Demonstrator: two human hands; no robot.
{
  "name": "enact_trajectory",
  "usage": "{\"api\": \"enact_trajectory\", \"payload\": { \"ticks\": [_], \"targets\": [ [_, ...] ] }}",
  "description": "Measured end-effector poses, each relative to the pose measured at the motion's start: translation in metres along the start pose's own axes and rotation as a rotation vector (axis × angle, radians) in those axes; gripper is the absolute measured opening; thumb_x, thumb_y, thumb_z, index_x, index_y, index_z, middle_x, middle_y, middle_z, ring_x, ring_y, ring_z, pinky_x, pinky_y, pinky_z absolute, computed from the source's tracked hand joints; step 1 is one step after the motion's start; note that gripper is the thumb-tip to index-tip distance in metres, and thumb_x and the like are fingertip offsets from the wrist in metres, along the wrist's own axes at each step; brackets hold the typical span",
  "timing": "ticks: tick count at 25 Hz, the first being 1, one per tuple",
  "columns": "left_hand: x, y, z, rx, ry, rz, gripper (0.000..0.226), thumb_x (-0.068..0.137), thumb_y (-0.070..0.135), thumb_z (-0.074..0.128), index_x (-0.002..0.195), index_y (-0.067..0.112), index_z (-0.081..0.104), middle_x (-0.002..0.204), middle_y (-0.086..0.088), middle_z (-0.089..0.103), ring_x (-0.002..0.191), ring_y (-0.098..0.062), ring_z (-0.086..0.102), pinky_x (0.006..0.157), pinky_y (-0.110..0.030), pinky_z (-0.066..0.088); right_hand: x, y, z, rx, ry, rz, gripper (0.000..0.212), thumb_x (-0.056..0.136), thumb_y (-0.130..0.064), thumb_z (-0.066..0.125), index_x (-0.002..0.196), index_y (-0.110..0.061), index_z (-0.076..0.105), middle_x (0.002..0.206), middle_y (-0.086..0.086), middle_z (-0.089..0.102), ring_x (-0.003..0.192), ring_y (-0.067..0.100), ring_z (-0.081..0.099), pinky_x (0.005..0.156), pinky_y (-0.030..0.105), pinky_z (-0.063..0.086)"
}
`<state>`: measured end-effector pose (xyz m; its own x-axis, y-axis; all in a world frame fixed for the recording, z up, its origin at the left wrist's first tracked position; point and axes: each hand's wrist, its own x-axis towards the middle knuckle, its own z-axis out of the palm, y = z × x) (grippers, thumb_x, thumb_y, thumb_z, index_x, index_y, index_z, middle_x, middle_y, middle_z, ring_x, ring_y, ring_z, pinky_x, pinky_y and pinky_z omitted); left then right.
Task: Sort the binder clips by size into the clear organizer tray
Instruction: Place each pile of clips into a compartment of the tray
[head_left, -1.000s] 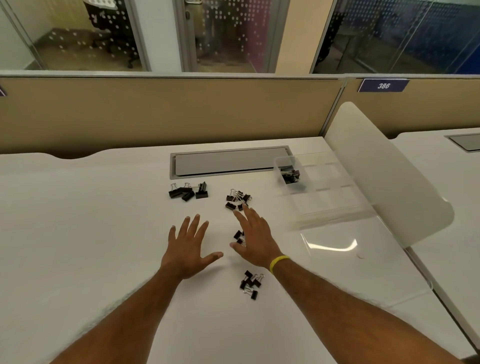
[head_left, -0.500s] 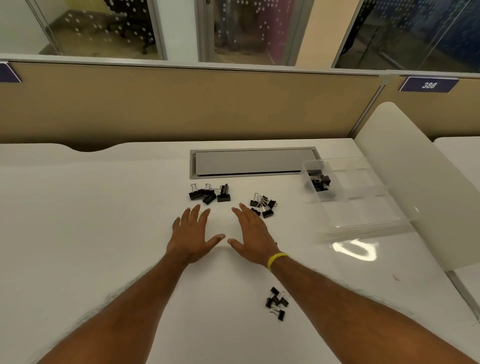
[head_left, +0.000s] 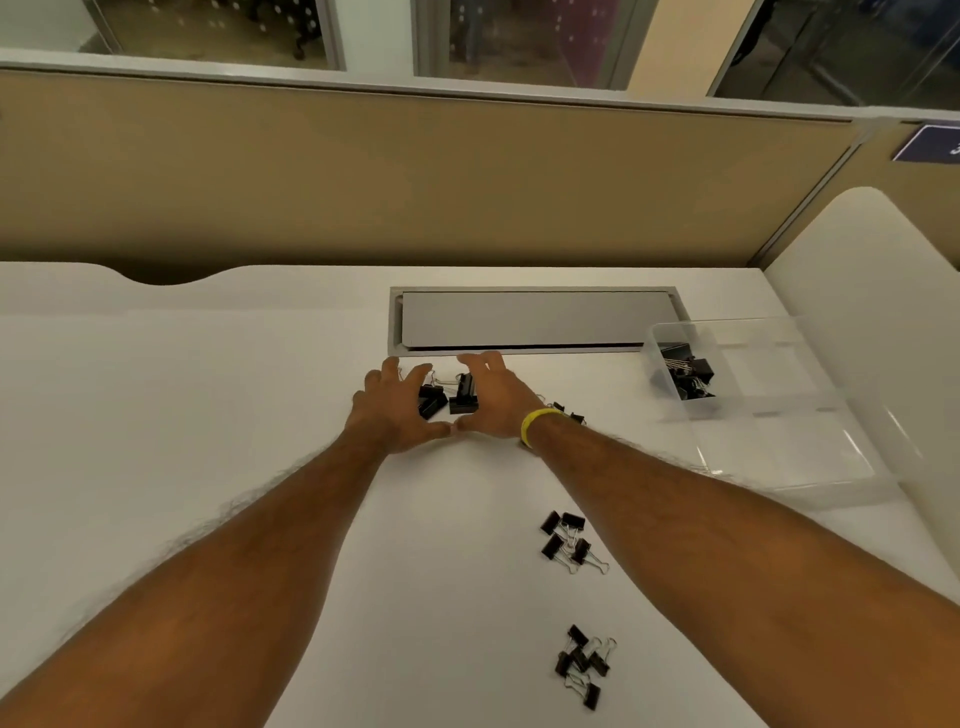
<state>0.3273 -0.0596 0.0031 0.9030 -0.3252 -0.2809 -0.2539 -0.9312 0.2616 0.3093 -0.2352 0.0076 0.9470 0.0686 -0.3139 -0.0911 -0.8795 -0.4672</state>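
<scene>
Progress is judged early: one batch is binned and four groups are left on the desk. The left hand is laid on the desk with fingers spread and lightly bent, walling the left flank of the large binder clips, which sit just in front of the grey cable hatch. The right hand is set likewise on the right flank, fingers spread and curved round the far side. The two thumb tips are nearly met in front. Nothing is seen pinched, and contact with the clips cannot be confirmed. The step in hand is read as a two-handed scoop of this group. A yellow wristband is worn on the right wrist, and a small-clip group is partly hidden just behind it. Two more groups are left nearer the body: the middle group and the near group. Sizes across these three cannot be ranked reliably. At far right, the clear organizer tray is parked against the white divider panel. A heap of binned clips is held in its far-left compartment, and no clips are seen in the other compartments. Four groups remain to be moved.
</scene>
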Motion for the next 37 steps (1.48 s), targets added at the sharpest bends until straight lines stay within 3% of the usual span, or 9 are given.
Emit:
{"api": "enact_trajectory", "payload": {
  "ticks": [4,8,11,14,18,21,26,33,37],
  "targets": [
    [0.005,-0.004,0.010,0.083,0.068,0.052,0.088,0.074,0.070,0.061,0.148,0.031,0.030,0.153,-0.012,0.026,0.133,-0.033,0.031,0.104,-0.047,0.033,0.009,0.003,0.005,-0.006,-0.027,-0.038,0.083,0.073,-0.030,0.080,0.144,-0.021,0.038,0.147,0.009,0.025,0.124,0.032,0.048,0.102,0.042,0.046],
    [0.004,-0.004,0.017,-0.056,0.134,0.097,0.064,0.085,0.051,0.062,0.141,0.025,0.044,0.146,-0.010,0.035,0.126,-0.032,0.035,0.097,-0.045,0.041,0.010,0.002,0.012,0.019,0.054,-0.090,0.052,0.079,-0.026,0.074,0.127,-0.016,0.057,0.124,0.007,0.041,0.103,0.029,0.057,0.091,0.041,0.051],
    [0.005,-0.002,0.017,-0.146,0.152,0.086,0.050,0.090,0.035,0.061,0.136,0.020,0.050,0.141,-0.010,0.040,0.122,-0.031,0.039,0.092,-0.042,0.045,0.008,0.001,0.013,0.010,0.087,-0.070,0.038,0.081,-0.023,0.070,0.117,-0.015,0.062,0.112,0.008,0.047,0.099,0.027,0.056,0.085,0.036,0.049],
    [0.007,-0.001,0.017,-0.221,0.171,0.111,0.037,0.090,0.021,0.059,0.126,0.013,0.059,0.130,-0.011,0.051,0.110,-0.030,0.052,0.090,-0.039,0.049,0.005,0.000,0.015,0.021,0.103,-0.063,0.032,0.080,-0.021,0.068,0.111,-0.013,0.063,0.107,0.009,0.051,0.097,0.027,0.054,0.082,0.035,0.048],
    [0.006,-0.005,0.021,-0.308,0.230,0.124,0.026,0.091,0.019,0.057,0.115,0.012,0.067,0.116,-0.010,0.059,0.101,-0.028,0.058,0.086,-0.037,0.049,0.004,0.002,0.019,0.063,0.165,-0.061,0.029,0.080,-0.023,0.070,0.106,-0.011,0.066,0.101,0.012,0.054,0.093,0.027,0.054,0.080,0.036,0.047],
    [0.006,-0.007,0.024,-0.367,0.265,0.123,0.026,0.093,0.019,0.057,0.115,0.012,0.068,0.113,-0.009,0.060,0.101,-0.024,0.058,0.086,-0.030,0.046,0.001,0.005,0.020,0.215,0.226,-0.028,0.023,0.077,-0.023,0.074,0.097,-0.013,0.070,0.091,0.008,0.060,0.086,0.023,0.057,0.075,0.032,0.048],
    [0.000,-0.004,0.024,-0.477,0.337,0.080,0.024,0.093,0.019,0.060,0.112,0.007,0.068,0.111,-0.006,0.056,0.095,-0.016,0.056,0.081,-0.023,0.041,-0.005,0.009,0.022,0.415,0.322,0.043,0.008,0.078,-0.013,0.067,0.080,-0.005,0.069,0.072,0.013,0.067,0.071,0.033,0.064,0.069,0.047,0.055],
    [-0.004,-0.004,0.026,-0.564,0.368,0.053,0.020,0.092,0.020,0.063,0.105,0.008,0.070,0.107,-0.004,0.057,0.087,-0.009,0.053,0.077,-0.018,0.042,-0.008,0.008,0.026,0.554,0.324,0.155,0.005,0.079,-0.011,0.062,0.083,-0.009,0.064,0.080,0.012,0.069,0.073,0.032,0.068,0.071,0.044,0.058],
    [-0.004,-0.003,0.027,-0.686,0.437,-0.031,0.017,0.090,0.021,0.065,0.099,0.009,0.072,0.102,-0.002,0.060,0.085,-0.009,0.056,0.072,-0.011,0.041,-0.012,0.006,0.020,0.999,0.329,0.302,0.004,0.085,-0.003,0.059,0.087,-0.005,0.060,0.083,0.019,0.067,0.061,0.021,0.064,0.056,0.031,0.056]
  ]
}}
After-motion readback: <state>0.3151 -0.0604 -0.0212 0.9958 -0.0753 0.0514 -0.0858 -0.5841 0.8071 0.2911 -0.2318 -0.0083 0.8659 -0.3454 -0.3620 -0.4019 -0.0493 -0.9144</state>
